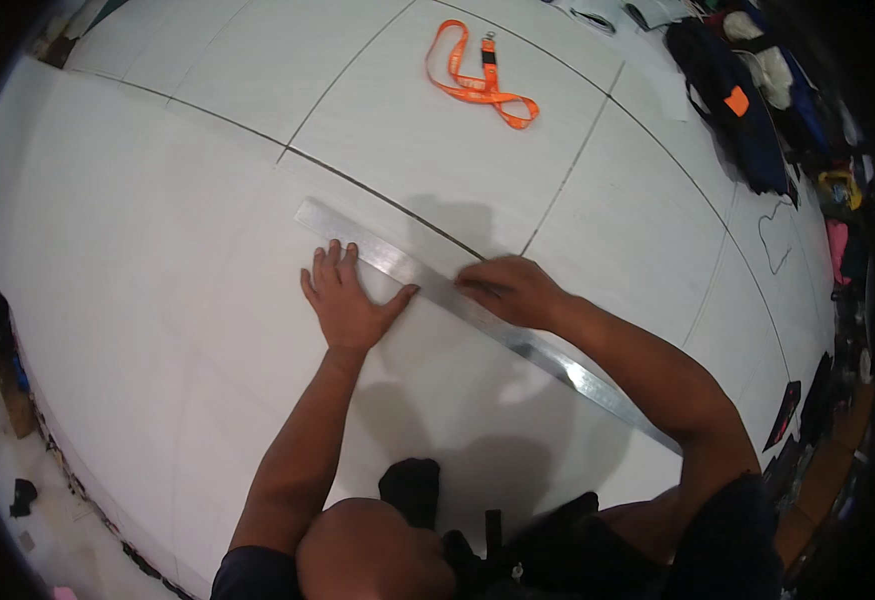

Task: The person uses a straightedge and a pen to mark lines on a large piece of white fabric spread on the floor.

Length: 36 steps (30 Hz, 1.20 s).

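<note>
A long, flat, silvery metal straightedge (457, 300) lies slanted across a large white sheet surface (157, 250), running from ten o'clock down to four o'clock. The left hand (345, 300) presses flat on the white surface with fingers spread wide, its fingertips touching the straightedge's near edge. The right hand (507, 288) rests on top of the straightedge at the picture's centre, fingers curled narrow toward the edge; whether it pinches a pen or blade there is hidden under the knuckles. The right forearm covers part of the straightedge's lower stretch. An orange fabric lanyard (477, 80) lies looped at twelve o'clock, well apart. A dark heap of clothing and bags (747, 100) at two o'clock is blurred at the rim.
</note>
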Each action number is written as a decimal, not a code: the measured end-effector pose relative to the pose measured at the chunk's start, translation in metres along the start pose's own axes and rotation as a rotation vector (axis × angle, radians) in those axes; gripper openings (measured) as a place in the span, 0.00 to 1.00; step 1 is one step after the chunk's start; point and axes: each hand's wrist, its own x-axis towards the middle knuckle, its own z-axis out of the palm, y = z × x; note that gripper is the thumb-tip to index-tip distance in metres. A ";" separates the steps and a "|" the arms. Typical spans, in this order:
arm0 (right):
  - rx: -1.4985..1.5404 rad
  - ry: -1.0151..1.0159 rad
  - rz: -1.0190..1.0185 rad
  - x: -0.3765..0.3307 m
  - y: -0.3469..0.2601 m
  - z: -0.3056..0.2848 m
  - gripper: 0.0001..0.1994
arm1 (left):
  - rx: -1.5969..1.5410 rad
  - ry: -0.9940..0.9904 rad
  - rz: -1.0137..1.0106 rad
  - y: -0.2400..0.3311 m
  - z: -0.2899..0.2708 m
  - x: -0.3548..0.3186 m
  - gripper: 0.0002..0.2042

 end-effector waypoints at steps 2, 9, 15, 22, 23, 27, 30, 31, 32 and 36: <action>0.011 -0.011 0.031 -0.047 0.006 -0.014 0.09 | 0.003 0.006 0.008 -0.003 0.004 0.000 0.49; 0.053 0.044 0.326 -0.230 0.022 -0.036 0.09 | 0.062 0.068 0.055 -0.012 0.016 -0.002 0.50; 0.237 0.338 0.797 -0.377 0.031 -0.030 0.10 | 0.129 0.160 0.180 -0.030 0.038 -0.002 0.48; 0.383 0.773 1.208 -0.529 0.077 -0.024 0.09 | 0.169 0.123 0.130 -0.016 0.024 -0.006 0.42; 0.381 0.778 1.216 -0.544 0.080 -0.027 0.09 | 0.164 0.119 0.136 -0.014 0.026 -0.007 0.42; 0.435 0.901 1.421 -0.570 0.087 -0.031 0.09 | 0.168 0.119 0.131 -0.019 0.027 -0.004 0.41; 0.439 0.939 1.480 -0.572 0.089 -0.030 0.09 | 0.141 0.115 0.133 -0.022 0.028 -0.003 0.41; 0.170 0.831 1.436 -0.572 0.089 -0.029 0.10 | 0.127 0.111 0.133 -0.023 0.028 -0.002 0.42; -0.092 0.716 1.374 -0.571 0.089 -0.029 0.10 | 0.129 0.107 0.130 -0.022 0.031 -0.002 0.42; -0.232 0.461 1.321 -0.487 0.065 -0.035 0.12 | 0.161 0.109 0.105 -0.029 0.026 -0.002 0.43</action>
